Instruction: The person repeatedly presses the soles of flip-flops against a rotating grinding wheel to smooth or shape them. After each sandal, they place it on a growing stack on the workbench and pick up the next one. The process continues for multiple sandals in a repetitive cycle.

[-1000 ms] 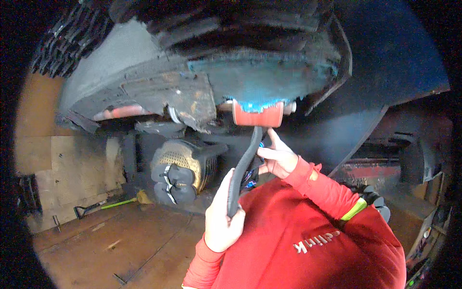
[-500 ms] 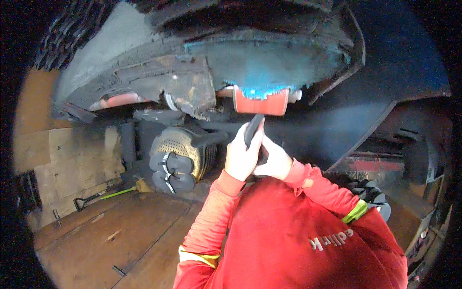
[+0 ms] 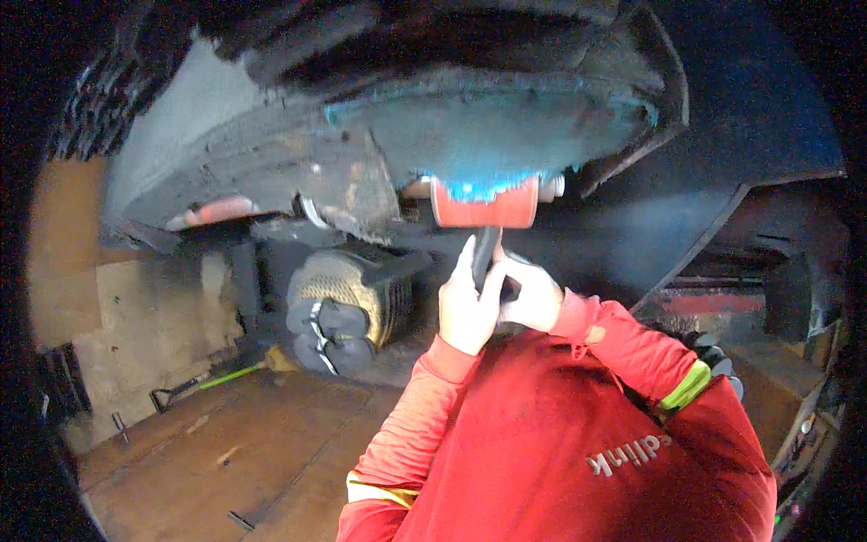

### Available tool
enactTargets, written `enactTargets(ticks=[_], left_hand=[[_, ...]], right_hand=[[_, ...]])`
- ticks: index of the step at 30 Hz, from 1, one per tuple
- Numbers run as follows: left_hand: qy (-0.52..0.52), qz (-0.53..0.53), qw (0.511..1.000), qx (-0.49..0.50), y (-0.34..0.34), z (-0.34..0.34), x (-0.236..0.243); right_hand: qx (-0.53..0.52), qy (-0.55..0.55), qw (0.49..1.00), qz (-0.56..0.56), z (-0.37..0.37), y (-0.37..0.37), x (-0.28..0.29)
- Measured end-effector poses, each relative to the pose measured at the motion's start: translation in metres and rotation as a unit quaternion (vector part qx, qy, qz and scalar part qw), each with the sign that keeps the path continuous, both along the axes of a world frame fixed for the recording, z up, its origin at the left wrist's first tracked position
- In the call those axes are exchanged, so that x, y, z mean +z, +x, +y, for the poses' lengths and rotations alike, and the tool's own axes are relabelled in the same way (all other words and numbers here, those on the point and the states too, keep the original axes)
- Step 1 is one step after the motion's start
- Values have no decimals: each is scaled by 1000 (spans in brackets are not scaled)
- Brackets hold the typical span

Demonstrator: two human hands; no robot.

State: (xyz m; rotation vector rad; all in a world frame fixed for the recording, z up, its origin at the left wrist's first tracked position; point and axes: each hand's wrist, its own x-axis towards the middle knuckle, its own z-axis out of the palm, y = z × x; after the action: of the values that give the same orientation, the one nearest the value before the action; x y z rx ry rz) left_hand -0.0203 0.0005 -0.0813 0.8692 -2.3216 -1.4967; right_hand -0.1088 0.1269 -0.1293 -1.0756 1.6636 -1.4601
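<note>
Piece (image 3: 485, 255), dark, strip-like seen edge-on, stands near upright directly under the red belt (image 3: 488, 208), top end at the belt's lower edge. Contact: can't tell at this angle.

Change: a second back, hands were apart, one low on the piece, one near its top. Half a second back they'd come together, piece leaning more. Now steeper, hands still together.

Grip: left hand (image 3: 468, 312) grasps the piece, fingers up one side, thumb on the other. Right hand (image 3: 535, 296) bunched close against left, a finger up along the piece; rest hidden, can't tell if it clasps.

Meaning: looks better steadied at the belt, support gathered near the working end.

Flip-flops (image 3: 331, 334) sit off to the left, by the perforated gold housing (image 3: 397, 312), well apart from the hands.
</note>
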Motion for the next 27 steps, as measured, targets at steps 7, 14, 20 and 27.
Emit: enactTargets(ticks=[7,14,20,27], left_hand=[[44,78,996,-20,21,-6,20],[-102,-23,994,-19,1,-25,51],[-67,-97,993,-4,-2,-22,65],[-54,-152,987,-7,-32,-19,29]], right_hand=[[-195,146,865,439,-6,32,-17],[-96,56,970,218,-18,32,-4],[-89,-7,996,-25,-15,47,13],[-49,18,977,-205,-13,20,0]])
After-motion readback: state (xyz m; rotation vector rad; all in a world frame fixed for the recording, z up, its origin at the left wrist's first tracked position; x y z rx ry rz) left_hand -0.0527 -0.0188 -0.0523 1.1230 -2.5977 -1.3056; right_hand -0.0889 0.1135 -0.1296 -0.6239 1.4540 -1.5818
